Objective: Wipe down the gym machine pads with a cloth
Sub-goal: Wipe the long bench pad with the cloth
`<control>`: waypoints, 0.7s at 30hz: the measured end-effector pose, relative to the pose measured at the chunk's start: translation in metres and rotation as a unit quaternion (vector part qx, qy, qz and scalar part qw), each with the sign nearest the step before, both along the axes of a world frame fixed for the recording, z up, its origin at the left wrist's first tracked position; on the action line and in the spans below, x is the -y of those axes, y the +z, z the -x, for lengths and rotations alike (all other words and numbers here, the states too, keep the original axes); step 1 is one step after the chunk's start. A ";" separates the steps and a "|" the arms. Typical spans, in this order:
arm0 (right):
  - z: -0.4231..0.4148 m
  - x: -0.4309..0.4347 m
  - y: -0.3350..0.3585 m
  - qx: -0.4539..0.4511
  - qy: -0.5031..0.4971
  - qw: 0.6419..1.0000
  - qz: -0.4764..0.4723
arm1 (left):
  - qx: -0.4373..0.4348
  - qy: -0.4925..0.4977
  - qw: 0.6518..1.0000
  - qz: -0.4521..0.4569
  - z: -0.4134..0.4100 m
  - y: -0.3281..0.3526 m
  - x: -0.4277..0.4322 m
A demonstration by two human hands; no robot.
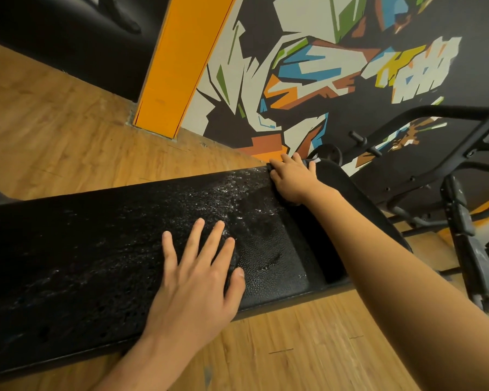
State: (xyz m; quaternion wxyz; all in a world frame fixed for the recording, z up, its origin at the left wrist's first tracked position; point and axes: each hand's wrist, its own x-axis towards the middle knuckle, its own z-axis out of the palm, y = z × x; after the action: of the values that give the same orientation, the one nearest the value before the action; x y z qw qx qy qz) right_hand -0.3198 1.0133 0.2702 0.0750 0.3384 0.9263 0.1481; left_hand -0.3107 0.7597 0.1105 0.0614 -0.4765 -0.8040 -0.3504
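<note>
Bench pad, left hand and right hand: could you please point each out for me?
bench pad (82,249), head view, on its bare top surface
left hand (198,283), head view, on the back of the hand
right hand (292,180), head view, on the back of the hand

Over the remote feed I count two hands: one left hand near me, showing four fingers and one thumb, and one right hand farther off. I count two black pads: one long bench pad running left to right, and one angled pad just to its right. Beyond them I make out one orange pillar at the far left, one painted mural on the far wall, one round weight plate below it, and two short pegs on one black machine frame at the far right.
</note>
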 end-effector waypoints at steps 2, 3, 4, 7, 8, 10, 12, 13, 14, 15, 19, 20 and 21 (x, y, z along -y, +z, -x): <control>-0.007 0.005 0.001 -0.007 0.004 1.000 0.003 | 0.007 -0.005 1.000 0.001 0.000 0.001 0.001; -0.015 0.010 0.002 -0.005 0.010 1.000 0.008 | 0.009 -0.007 1.000 0.000 0.001 0.002 0.001; -0.025 0.015 0.002 0.000 0.015 1.000 0.012 | 0.010 -0.007 1.000 -0.002 0.001 0.002 0.001; -0.047 0.026 0.000 0.002 0.016 0.999 0.028 | 0.010 -0.006 1.000 -0.001 0.001 0.002 0.002; -0.046 0.026 -0.001 -0.003 0.017 1.000 0.022 | 0.013 -0.007 1.000 0.000 0.001 0.002 0.002; -0.033 0.021 -0.002 -0.012 0.010 1.000 0.001 | 0.016 -0.012 1.000 0.003 0.001 0.004 0.001; -0.017 0.019 -0.002 -0.015 0.000 1.000 -0.003 | 0.021 -0.018 1.000 0.008 0.001 0.005 0.002; -0.012 0.018 -0.002 -0.016 -0.003 1.000 -0.004 | 0.027 -0.019 0.999 0.010 0.001 0.006 0.002; -0.011 0.018 -0.002 -0.016 -0.003 1.000 -0.005 | 0.037 -0.021 0.999 0.013 0.002 0.007 0.003; -0.014 0.020 -0.003 -0.018 -0.002 1.000 -0.006 | 0.048 -0.025 0.998 0.018 0.004 0.009 0.005; -0.058 0.039 -0.007 -0.011 0.015 1.000 0.005 | 0.060 -0.029 0.998 0.010 0.003 0.012 0.005; -0.068 0.044 -0.008 -0.017 0.021 1.000 0.008 | 0.061 -0.031 0.998 0.011 0.003 0.012 0.006; -0.074 0.046 -0.008 -0.026 0.026 0.999 0.008 | 0.064 -0.033 0.997 0.013 0.002 0.012 0.006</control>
State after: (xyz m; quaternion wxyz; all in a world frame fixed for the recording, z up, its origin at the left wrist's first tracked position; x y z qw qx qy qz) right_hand -0.2462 0.9672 0.2619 0.0502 0.3168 0.9377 0.1337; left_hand -0.3127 0.7534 0.1227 -0.0080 -0.4798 -0.7949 -0.3713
